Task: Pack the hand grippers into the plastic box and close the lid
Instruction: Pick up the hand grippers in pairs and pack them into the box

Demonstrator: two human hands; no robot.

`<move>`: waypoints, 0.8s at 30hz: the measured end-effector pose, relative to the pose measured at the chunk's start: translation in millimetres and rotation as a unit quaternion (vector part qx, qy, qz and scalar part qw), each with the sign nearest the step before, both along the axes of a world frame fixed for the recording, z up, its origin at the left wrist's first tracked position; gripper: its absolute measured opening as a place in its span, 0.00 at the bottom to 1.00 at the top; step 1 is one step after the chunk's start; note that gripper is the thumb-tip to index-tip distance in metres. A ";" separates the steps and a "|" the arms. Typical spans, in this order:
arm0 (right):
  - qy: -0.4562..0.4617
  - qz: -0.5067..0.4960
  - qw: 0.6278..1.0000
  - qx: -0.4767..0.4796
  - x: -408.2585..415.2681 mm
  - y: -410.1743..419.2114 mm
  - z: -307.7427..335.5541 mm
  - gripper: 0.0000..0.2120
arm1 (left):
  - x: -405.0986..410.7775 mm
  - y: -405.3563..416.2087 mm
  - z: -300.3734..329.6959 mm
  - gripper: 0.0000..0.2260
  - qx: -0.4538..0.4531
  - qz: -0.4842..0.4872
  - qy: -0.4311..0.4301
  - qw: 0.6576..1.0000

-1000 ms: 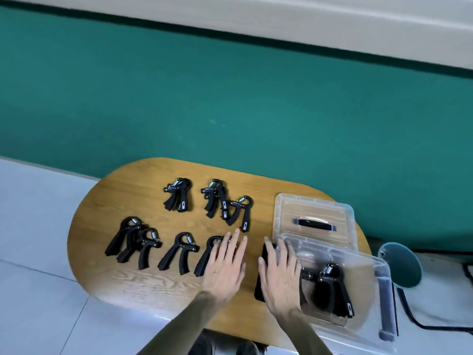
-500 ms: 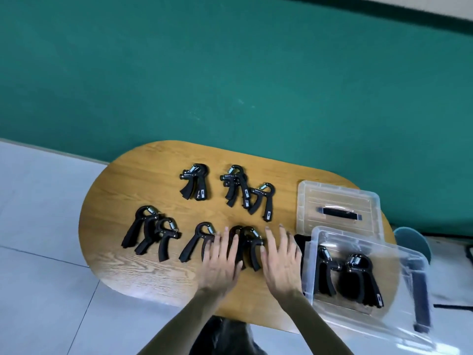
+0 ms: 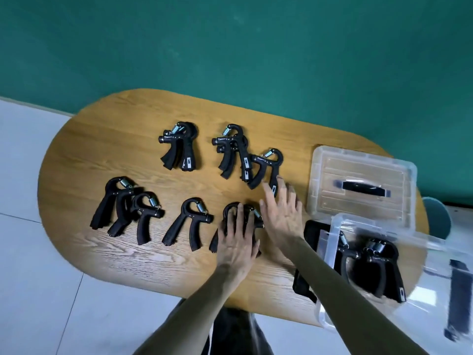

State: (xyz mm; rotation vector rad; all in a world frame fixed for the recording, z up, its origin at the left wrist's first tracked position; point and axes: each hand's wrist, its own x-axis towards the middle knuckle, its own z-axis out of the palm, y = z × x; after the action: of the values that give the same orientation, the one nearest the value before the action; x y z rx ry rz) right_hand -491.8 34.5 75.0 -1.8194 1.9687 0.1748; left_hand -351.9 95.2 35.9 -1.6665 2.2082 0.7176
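Hand grippers, black, with steel coil springs at the head: a far row holds one stacked pair (image 3: 180, 147), a second stacked pair (image 3: 231, 151) and a single (image 3: 266, 170) touching it; a near row holds an overlapping cluster (image 3: 122, 208), a single (image 3: 188, 221) and a partly covered one (image 3: 230, 213). More grippers (image 3: 371, 267) lie inside the plastic box (image 3: 330, 239), clear, open, overhanging the right end. Lid (image 3: 363, 185), clear with black handle, lies flat just behind the box.

Hand grippers (image 3: 179, 146) lie left on the table (image 3: 89, 155); plastic box (image 3: 332, 242) right, lid (image 3: 363, 185) behind it.
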 end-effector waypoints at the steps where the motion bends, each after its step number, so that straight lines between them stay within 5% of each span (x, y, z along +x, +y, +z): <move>1: -0.007 -0.004 1.000 0.003 -0.9 -3.1 -4.8 0.25 | 0.1 -1.0 -4.0 0.35 0.000 0.000 -0.001 1.000; 10: -0.039 -0.042 0.998 -0.003 -0.7 -48.7 -55.2 0.29 | -22.0 7.5 -31.0 0.50 -0.001 0.060 0.027 0.998; 16: -0.040 -0.060 0.997 -0.010 10.1 -74.0 -80.1 0.33 | -23.9 7.5 -27.8 0.41 -0.010 0.088 0.067 0.994; 24: -0.061 -0.075 0.995 -0.002 14.0 -68.9 -84.6 0.28 | -13.1 3.3 -27.5 0.43 -0.019 0.058 0.075 0.995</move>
State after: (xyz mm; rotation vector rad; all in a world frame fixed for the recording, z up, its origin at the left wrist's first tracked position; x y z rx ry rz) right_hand -477.7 -34.4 -9.6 -1.6369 2.0092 0.0115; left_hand -365.1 98.5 8.4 -1.8282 2.2505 0.8623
